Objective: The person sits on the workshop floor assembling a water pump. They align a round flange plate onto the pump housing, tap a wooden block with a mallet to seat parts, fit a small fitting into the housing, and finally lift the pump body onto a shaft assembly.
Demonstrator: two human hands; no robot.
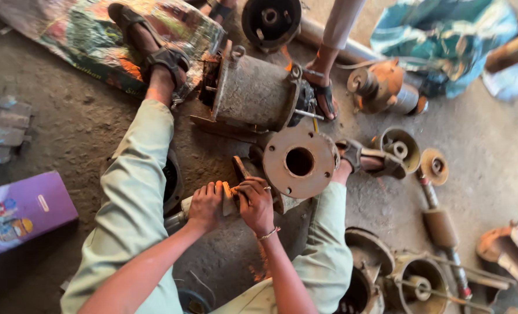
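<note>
Left hand (205,204): clenched over a pale cylindrical metal shaft end (180,210) that runs out to the left of the hand and lies low between the person's knees. Right hand (255,203): fingers curled and pressed down on a small orange-brown rusted part (231,197) held between the two hands; a ring on one finger, a thin bracelet at the wrist. The hands nearly touch across this part; exactly what it is cannot be told. Just beyond the right hand: a round rust-brown metal flange plate with a large centre hole and small bolt holes (300,162), tilted toward the camera. Further beyond both hands: a large grey cylindrical motor housing (253,92), lying on its side, dusty, with a bolt ear at its upper rim. Beyond that: a dark round end cover (271,20). Right of the right hand: a small rusty cup-shaped casting (400,148), a small rusted disc on a long shaft (434,167), and nearer the camera an open round pump casing with long studs (423,280). Left of the left hand: a purple cardboard box (20,210) on the dusty concrete floor (78,134). Far beyond the left hand: a printed multicoloured sack (84,40) under the person's sandalled foot (154,49). Another person's sandalled foot (324,93) stands just beside the motor housing.
</note>
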